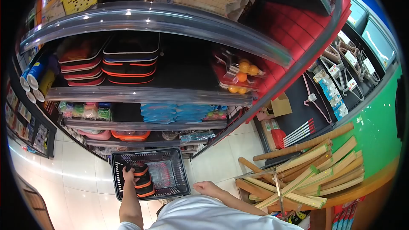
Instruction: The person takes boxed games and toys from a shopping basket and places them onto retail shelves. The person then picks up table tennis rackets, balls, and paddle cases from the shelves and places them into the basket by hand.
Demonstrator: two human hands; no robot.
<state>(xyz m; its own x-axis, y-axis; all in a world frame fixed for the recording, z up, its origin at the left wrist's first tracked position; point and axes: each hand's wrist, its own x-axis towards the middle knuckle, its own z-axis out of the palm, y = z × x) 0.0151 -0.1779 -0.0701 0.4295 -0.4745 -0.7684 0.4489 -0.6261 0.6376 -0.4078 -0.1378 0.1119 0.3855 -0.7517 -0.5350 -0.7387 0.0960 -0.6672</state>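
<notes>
A black shopping basket point(185, 174) with slotted sides is in front of my body, below the shelves. Inside its left part lie black cases with orange trim point(144, 179). My left hand point(129, 174) reaches into the basket and its fingers are closed on the upper end of these cases. To the right of the basket, my right hand point(205, 188) hangs with its fingers curled together; whether anything is in them cannot be made out. Similar stacked cases point(130, 66) with red and orange trim stand on the shelf above.
Shelf edges point(149, 95) run across the front, with orange ball packs point(245, 72) and blue packets point(177, 113) on them. A bin of bamboo pieces point(306, 174) stands at the right, below hangers point(313, 98). Tiled floor point(76, 166) shows at the left.
</notes>
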